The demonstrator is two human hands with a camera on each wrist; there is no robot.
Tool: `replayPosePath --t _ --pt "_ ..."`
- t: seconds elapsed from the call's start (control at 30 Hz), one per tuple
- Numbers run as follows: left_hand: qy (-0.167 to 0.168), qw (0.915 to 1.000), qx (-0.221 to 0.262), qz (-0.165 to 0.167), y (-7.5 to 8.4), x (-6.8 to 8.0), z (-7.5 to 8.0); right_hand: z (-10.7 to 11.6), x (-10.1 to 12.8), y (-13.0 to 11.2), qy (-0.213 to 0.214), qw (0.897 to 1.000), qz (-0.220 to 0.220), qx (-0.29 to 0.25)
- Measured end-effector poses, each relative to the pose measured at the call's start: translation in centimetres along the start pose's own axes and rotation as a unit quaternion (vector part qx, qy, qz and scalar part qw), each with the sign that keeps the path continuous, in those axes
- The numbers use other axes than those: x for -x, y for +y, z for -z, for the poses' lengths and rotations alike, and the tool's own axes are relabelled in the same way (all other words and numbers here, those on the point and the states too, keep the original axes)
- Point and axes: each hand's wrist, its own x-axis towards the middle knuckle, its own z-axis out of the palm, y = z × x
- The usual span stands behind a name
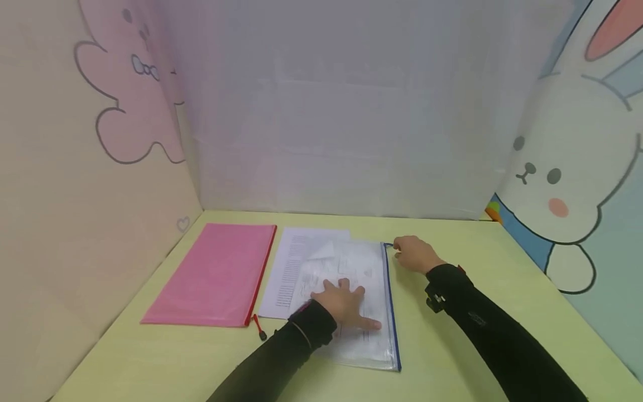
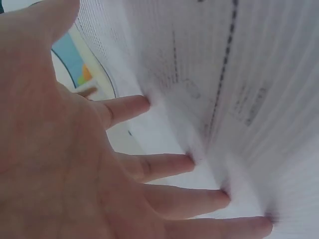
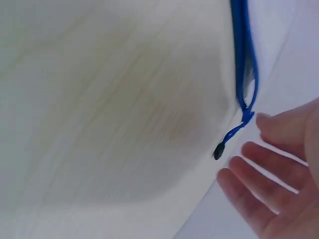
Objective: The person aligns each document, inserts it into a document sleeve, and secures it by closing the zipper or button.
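Two hands: the left hand (image 1: 346, 304) lies spread on the clear pouch (image 1: 372, 335); the right hand (image 1: 414, 254), fingers loose, nears its zipper pull (image 3: 230, 137).

Pink zip pouch (image 1: 213, 275) flat on yellow-green table (image 1: 477, 335), left side

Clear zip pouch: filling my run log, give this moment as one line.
left hand: flat on clear zip pouch | right hand: open beside blue zipper pull, not gripping | pink pouch: untouched

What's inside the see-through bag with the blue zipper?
Printed paper sheets show through the clear pouch. The left hand presses flat on top, hiding part of them. The print is too blurry to read.
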Motion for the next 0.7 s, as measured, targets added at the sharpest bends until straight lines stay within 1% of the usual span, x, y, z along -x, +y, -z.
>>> replayPosePath --t 0.03,0.13,0.23,0.33,0.43,0.57,0.6,0.63,0.7 --pt "0.002 1.0000 -0.001 0.002 0.1 0.1 0.0 -0.2 -0.4 0.1 0.004 1.000 0.009 0.017" --pt "0.009 0.9999 -0.012 0.005 0.6 -0.1 -0.3 -0.9 -1.3 0.4 0.008 0.999 0.032 0.042" --pt "0.026 0.9995 -0.016 0.011 1.1 -0.2 -0.5 -2.0 -2.4 0.9 0.001 0.998 0.049 0.044" --pt "0.050 0.9985 -0.015 0.020 1.6 -0.3 -0.8 -3.2 -3.4 1.4 -0.009 0.998 0.051 0.046" --pt "0.065 0.9968 -0.033 0.032 2.2 -0.6 -1.0 -4.1 -4.2 1.7 0.002 0.996 0.050 0.070" --pt "0.057 0.9928 -0.089 0.056 2.4 -0.9 -0.7 -4.6 -4.8 1.7 0.038 0.993 0.041 0.108" --pt "0.052 0.9920 -0.098 0.059 2.4 -1.0 -0.5 -4.6 -4.8 1.7 0.040 0.992 0.036 0.110" --pt "0.048 0.9912 -0.106 0.062 2.3 -1.5 -0.7 -4.6 -4.9 1.6 0.040 0.992 0.030 0.112" --pt "0.046 0.9912 -0.110 0.057 2.0 -2.0 -0.7 -4.5 -4.8 1.5 0.034 0.992 0.022 0.116"
